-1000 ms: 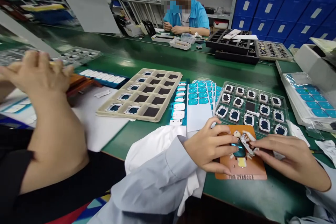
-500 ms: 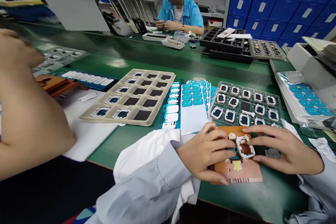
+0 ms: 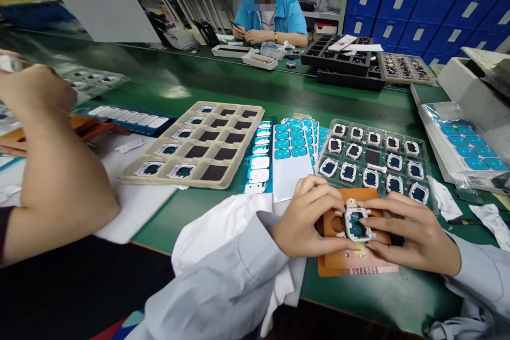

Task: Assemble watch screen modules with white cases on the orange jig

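Both hands, left hand and right hand, pinch the small white frame on the orange jig near the desk's front edge; likely light, thin, fragile, best held by its outer edges.

The person wore a light grey-blue work coat with long sleeves. The left sleeve was of smooth woven fabric, loose on the forearm, and ended in a plain straight cuff at the wrist with a visible stitched hem. The right sleeve was of the same fabric and colour, creased along the forearm and bunched near the elbow. Both hands were bare: the left hand and the right hand carried no gloves, finger cots, rings or wrist straps. The fingernails were short and unpainted.
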A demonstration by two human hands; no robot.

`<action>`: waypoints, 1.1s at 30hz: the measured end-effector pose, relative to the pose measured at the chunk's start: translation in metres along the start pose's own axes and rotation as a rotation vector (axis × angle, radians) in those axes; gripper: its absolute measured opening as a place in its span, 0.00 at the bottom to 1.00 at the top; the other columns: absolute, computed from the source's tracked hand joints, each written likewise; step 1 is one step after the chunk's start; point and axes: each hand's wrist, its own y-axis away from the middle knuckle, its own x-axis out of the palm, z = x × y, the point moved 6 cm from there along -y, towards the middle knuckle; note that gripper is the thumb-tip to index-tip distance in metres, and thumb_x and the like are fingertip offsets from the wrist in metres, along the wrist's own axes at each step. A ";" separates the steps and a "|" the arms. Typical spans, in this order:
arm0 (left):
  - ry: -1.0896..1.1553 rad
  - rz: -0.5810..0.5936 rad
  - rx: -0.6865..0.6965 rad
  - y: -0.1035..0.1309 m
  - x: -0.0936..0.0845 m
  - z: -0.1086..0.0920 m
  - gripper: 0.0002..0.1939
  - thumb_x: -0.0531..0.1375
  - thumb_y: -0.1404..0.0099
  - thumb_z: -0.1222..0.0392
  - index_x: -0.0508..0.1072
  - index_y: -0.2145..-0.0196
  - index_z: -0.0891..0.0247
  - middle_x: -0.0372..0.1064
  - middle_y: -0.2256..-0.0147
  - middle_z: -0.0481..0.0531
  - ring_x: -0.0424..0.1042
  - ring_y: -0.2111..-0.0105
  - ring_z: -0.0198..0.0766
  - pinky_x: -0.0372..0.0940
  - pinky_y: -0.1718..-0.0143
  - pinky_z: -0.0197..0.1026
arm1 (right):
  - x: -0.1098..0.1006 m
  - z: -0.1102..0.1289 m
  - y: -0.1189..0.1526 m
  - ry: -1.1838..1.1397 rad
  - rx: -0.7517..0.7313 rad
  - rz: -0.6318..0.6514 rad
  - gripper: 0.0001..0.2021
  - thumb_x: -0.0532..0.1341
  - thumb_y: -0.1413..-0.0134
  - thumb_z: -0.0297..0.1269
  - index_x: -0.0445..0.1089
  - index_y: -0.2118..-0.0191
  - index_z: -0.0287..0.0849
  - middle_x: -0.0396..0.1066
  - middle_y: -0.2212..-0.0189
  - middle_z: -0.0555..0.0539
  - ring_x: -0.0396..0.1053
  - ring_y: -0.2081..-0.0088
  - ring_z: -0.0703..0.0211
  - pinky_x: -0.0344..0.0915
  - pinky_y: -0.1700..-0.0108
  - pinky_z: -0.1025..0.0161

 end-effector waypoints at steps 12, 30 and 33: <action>-0.101 0.033 -0.040 0.002 0.001 0.001 0.27 0.72 0.49 0.45 0.72 0.57 0.61 0.71 0.56 0.52 0.61 0.54 0.44 0.57 0.51 0.47 | 0.001 -0.001 0.001 -0.015 0.005 0.014 0.10 0.61 0.32 0.33 0.69 0.48 0.39 0.64 0.45 0.38 0.62 0.61 0.53 0.65 0.62 0.52; 0.114 0.292 -0.051 0.001 0.013 0.012 0.41 0.51 0.40 0.25 0.61 0.37 0.50 0.51 0.37 0.55 0.46 0.39 0.53 0.40 0.35 0.58 | 0.012 -0.024 0.010 -0.396 0.329 -0.123 0.14 0.66 0.39 0.40 0.62 0.52 0.47 0.68 0.60 0.47 0.64 0.66 0.59 0.63 0.68 0.66; 0.054 0.181 -0.181 -0.001 0.001 0.023 0.38 0.44 0.34 0.28 0.61 0.37 0.52 0.55 0.39 0.55 0.49 0.39 0.51 0.43 0.35 0.56 | 0.020 -0.039 0.021 -0.685 0.483 -0.148 0.18 0.68 0.40 0.44 0.62 0.51 0.52 0.69 0.58 0.49 0.65 0.65 0.63 0.63 0.67 0.72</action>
